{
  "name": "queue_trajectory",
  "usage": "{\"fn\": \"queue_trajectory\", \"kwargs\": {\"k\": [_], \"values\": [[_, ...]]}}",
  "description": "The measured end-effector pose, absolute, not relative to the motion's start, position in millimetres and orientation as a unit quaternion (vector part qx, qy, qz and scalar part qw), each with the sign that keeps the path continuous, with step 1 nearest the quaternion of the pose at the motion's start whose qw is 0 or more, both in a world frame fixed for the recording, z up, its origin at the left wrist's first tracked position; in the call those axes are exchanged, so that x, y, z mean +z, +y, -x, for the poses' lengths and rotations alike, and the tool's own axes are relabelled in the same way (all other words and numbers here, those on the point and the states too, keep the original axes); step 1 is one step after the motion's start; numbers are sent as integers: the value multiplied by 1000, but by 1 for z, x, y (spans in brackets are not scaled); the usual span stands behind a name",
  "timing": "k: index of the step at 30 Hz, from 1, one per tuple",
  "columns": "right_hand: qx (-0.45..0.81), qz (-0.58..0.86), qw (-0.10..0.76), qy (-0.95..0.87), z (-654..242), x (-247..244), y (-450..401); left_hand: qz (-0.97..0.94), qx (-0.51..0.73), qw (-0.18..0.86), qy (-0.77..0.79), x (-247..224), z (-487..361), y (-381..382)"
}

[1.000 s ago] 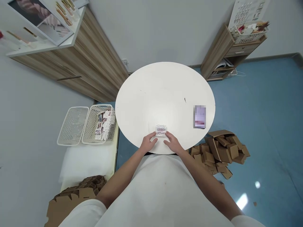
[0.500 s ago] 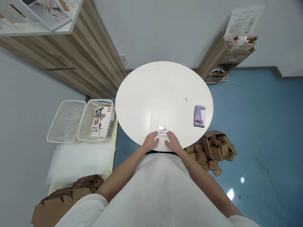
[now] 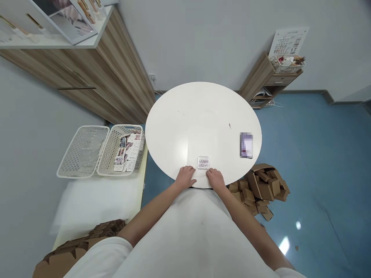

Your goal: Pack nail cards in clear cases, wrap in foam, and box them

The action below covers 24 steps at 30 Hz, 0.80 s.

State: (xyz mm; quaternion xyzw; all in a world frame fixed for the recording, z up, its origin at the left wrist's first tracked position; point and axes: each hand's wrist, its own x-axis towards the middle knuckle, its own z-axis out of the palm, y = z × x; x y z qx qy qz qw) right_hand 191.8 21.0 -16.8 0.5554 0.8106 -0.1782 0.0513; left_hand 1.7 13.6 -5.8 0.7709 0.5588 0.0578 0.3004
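Note:
A small clear plastic case (image 3: 203, 162) with a pinkish, patterned content lies flat on the white oval table near its front edge. My left hand (image 3: 184, 178) rests on the tabletop to the left of the case and a little nearer to me, thumb apart from the fingers. Close to the case's lower right corner is my right hand (image 3: 216, 178), its fingers drawn together against the table. Whatever may be between those fingertips is hidden. A faint straight edge and creases around the case look like a thin clear sheet (image 3: 192, 148) beneath it.
A purple stack (image 3: 246, 145), pixelated, lies on the right of the table (image 3: 165, 116). Left stand a white perforated basket (image 3: 107, 164) of printed cards and another basket (image 3: 66, 158). Brown cardboard boxes (image 3: 265, 189) crowd the floor at right; more cardboard (image 3: 63, 258) is at lower left.
My hands have moved off the sides of the case and sit slightly nearer the table's front edge. The fingers of my right hand have drawn together. The camera view has shifted a little.

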Motion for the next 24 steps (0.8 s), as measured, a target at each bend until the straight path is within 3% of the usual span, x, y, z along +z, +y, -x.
{"fn": "queue_trajectory", "kwargs": {"k": [6, 14, 24], "values": [[-240, -536, 13, 809, -198, -4, 28, -784, 47, 274, 555, -6, -2, 24], [-284, -543, -55, 789, -223, -8, 30, -741, 29, 331, 583, 0, 0, 43], [-292, -633, -19, 717, -208, -18, 64, -666, -18, 350, 658, -2, -2, 66]]}}
